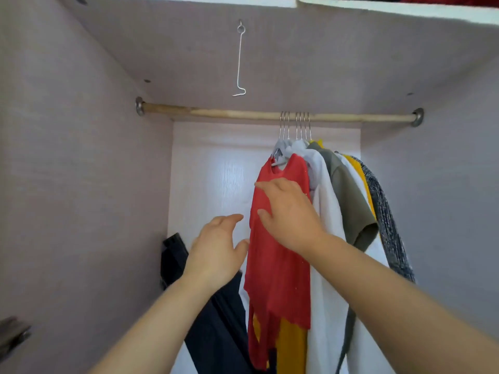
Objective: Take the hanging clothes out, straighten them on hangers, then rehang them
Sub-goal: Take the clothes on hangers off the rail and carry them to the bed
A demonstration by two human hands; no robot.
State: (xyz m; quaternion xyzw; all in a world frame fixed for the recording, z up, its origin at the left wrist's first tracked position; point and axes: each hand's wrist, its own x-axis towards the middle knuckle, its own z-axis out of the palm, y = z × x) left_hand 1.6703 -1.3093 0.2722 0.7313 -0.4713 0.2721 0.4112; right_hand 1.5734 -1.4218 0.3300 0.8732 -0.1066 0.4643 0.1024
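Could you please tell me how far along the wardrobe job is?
Nothing shows as finished: the clothes hang bunched on the rod. In hand: the right hand rests flat on the red top, the left hand open beside it, neither gripping. Left: red top, white top, olive shirt and grey knit apparently need taking out, straightening, rehanging.

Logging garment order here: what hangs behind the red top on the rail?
A white garment, an olive shirt, a yellow piece and a grey knit, packed together. Each covers most of the next, so an exact count cannot be made.
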